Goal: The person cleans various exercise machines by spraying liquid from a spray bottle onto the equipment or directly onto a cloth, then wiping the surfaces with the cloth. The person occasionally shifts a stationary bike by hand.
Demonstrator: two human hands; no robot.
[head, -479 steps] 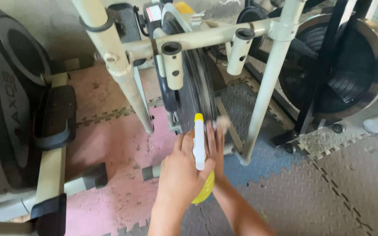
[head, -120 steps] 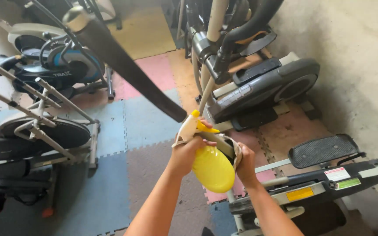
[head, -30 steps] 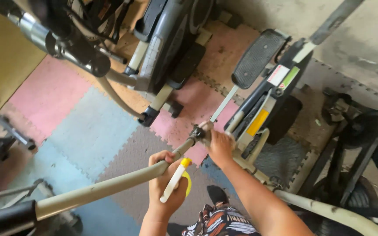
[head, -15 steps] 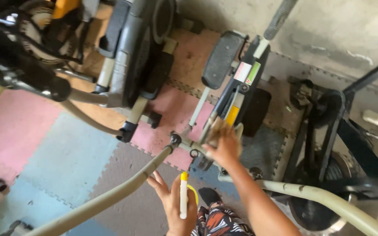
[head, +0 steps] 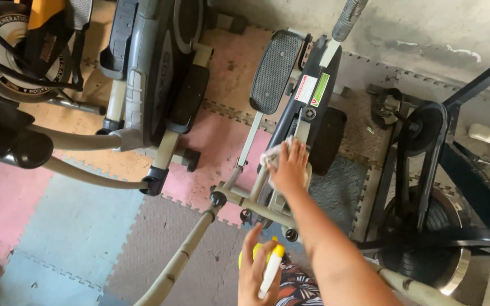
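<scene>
Right hand [head: 290, 167], centre frame, presses a pale cloth [head: 270, 157] against the elliptical frame [head: 307, 113], fingers clenched on it. Left hand [head: 256, 277], bottom centre, grips a spray bottle [head: 270, 271]. Risk: cloth could snag in the pivot joint [head: 218, 199].

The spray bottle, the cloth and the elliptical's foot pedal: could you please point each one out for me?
spray bottle [head: 270, 273], head view, on its white body in the left hand.
cloth [head: 270, 156], head view, on the white fold beside the right hand's fingers.
foot pedal [head: 275, 71], head view, on its textured tread.
</scene>
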